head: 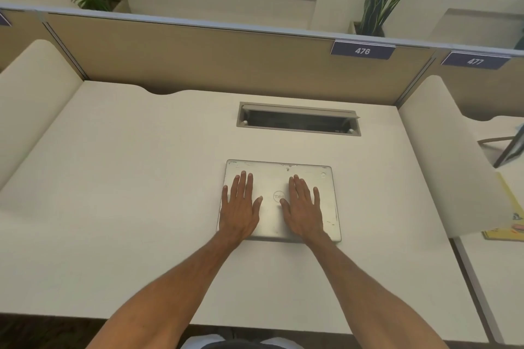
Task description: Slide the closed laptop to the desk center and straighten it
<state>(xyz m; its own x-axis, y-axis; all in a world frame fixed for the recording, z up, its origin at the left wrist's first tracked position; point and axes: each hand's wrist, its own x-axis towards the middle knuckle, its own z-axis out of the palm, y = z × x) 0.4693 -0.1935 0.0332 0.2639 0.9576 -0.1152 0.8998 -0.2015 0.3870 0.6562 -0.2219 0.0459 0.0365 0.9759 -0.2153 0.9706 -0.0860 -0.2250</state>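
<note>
A closed silver laptop [272, 178] with a scuffed lid and a round logo lies flat on the white desk [127, 178], a little right of the desk's middle, its edges roughly parallel to the desk's front edge. My left hand [239, 207] rests palm down on the left half of the lid, fingers spread, its little finger at the lid's left edge. My right hand [303, 207] lies palm down on the right half, fingers pointing away from me. Both hands press flat on the lid and grip nothing.
A recessed cable tray [297, 119] with an open flap sits in the desk behind the laptop. A beige partition [198, 56] with number tags 476 and 477 bounds the back. Curved white side dividers [31, 93] [453, 150] flank the desk. A yellow booklet [510, 224] lies on the neighbouring desk.
</note>
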